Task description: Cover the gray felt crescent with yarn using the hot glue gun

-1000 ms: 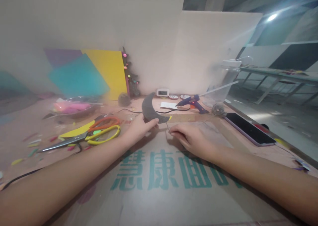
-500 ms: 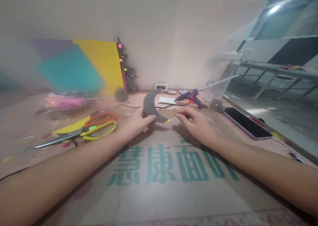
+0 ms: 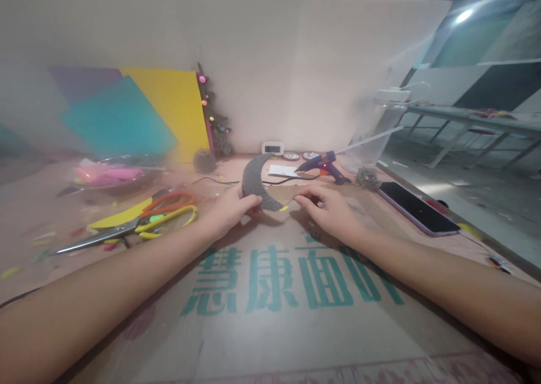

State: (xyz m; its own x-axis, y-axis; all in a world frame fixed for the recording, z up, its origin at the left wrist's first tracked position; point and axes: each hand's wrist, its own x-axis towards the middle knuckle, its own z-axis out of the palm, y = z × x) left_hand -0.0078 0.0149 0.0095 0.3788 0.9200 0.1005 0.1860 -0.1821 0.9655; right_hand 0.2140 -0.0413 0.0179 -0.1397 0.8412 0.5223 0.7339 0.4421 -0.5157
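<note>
My left hand (image 3: 234,206) grips a grey crescent wrapped in yarn (image 3: 257,184), thumb on its front face and the other fingers behind it. The crescent is held upright above the table, its lower tip pointing right with a small yellow bit (image 3: 284,208) showing there. Just right of that tip, my right hand (image 3: 323,206) pinches a thin strand of yarn (image 3: 292,199) between thumb and forefinger. The strand runs toward the crescent's lower tip.
Scissors with yellow handles (image 3: 169,222) and an orange-handled pair (image 3: 173,201) lie left. Behind are a glue gun (image 3: 325,165), a white card (image 3: 282,170) and a small digital clock (image 3: 273,148). A phone (image 3: 416,209) and a yarn ball (image 3: 367,177) sit right.
My right hand has shifted slightly left, closer to the crescent's lower tip. The crescent stays in my left hand, nearly unmoved; the whole view has shifted a little.
</note>
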